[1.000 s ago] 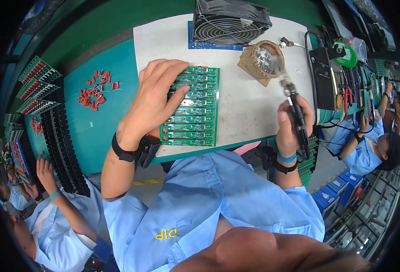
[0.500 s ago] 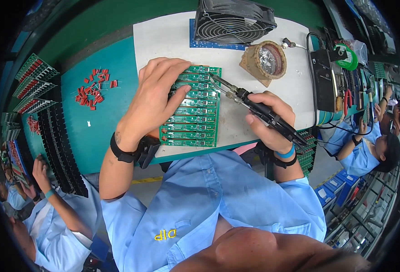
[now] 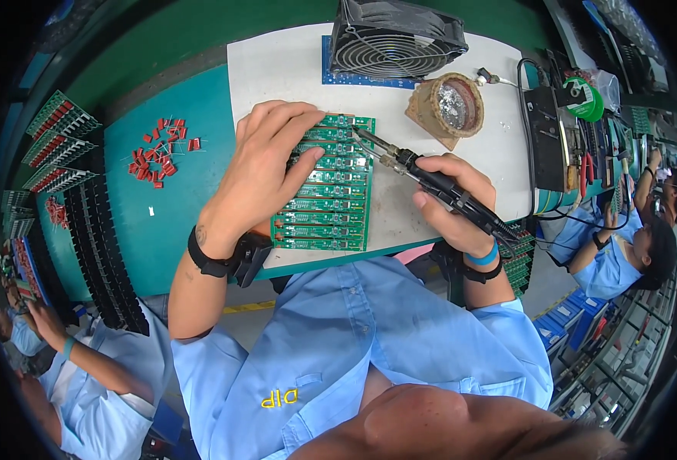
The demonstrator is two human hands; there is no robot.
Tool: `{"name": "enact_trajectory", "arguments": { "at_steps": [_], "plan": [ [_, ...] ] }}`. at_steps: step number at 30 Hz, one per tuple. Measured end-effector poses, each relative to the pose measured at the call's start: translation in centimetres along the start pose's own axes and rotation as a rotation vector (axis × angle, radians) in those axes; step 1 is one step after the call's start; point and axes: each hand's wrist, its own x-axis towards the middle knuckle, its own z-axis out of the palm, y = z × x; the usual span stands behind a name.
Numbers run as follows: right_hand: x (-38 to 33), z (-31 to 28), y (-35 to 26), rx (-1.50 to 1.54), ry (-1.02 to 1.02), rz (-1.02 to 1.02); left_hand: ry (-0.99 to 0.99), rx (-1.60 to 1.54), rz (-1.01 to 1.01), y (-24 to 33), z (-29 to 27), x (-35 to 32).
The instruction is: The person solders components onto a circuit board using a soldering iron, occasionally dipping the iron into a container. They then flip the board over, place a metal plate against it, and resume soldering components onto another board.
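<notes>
A green circuit board panel (image 3: 327,205), made of several long narrow strips, lies on the white sheet in front of me. My left hand (image 3: 266,157) lies over its upper left part, fingers bent toward the far edge and thumb on the strips, gripping it in place. In my right hand (image 3: 459,201) is a black soldering iron (image 3: 438,184) with a thin metal tube running beside its tip. The tip points left and reaches one of the far strips near the panel's right side; whether it touches cannot be made out.
Red components (image 3: 154,157) with wire leads lie on the green mat at left, beside black racks (image 3: 105,245). A fan (image 3: 396,46) stands at the back, near a round crusted pot (image 3: 461,103). Pliers (image 3: 586,170) and a green spool (image 3: 588,100) sit at right. Co-workers sit on both sides.
The iron's tip has shifted very slightly to the left, and the panel sits marginally nearer to me. At far left, a co-worker's hand has moved away from the racks.
</notes>
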Motion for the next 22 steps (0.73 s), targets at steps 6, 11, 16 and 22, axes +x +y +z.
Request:
{"name": "enact_trajectory", "arguments": {
  "at_steps": [6, 11, 16, 22],
  "plan": [
    [-2.6, -2.0, 0.0, 0.002, 0.088, -0.081, -0.006, -0.006, -0.003, -0.1, -0.1, 0.0],
    [-5.0, -1.7, 2.5, -0.071, 0.386, -0.071, 0.008, -0.007, 0.002, -0.2, 0.1, 0.0],
    [-5.5, -1.2, 5.7, 0.056, 0.533, -0.05, -0.007, 0.142, -0.058, -0.2, -0.3, 0.0],
    [-5.6, -1.3, 6.0, -0.041, 0.452, -0.06, -0.052, 0.017, -0.183, -0.1, -1.8, 0.5]
  ]
}}
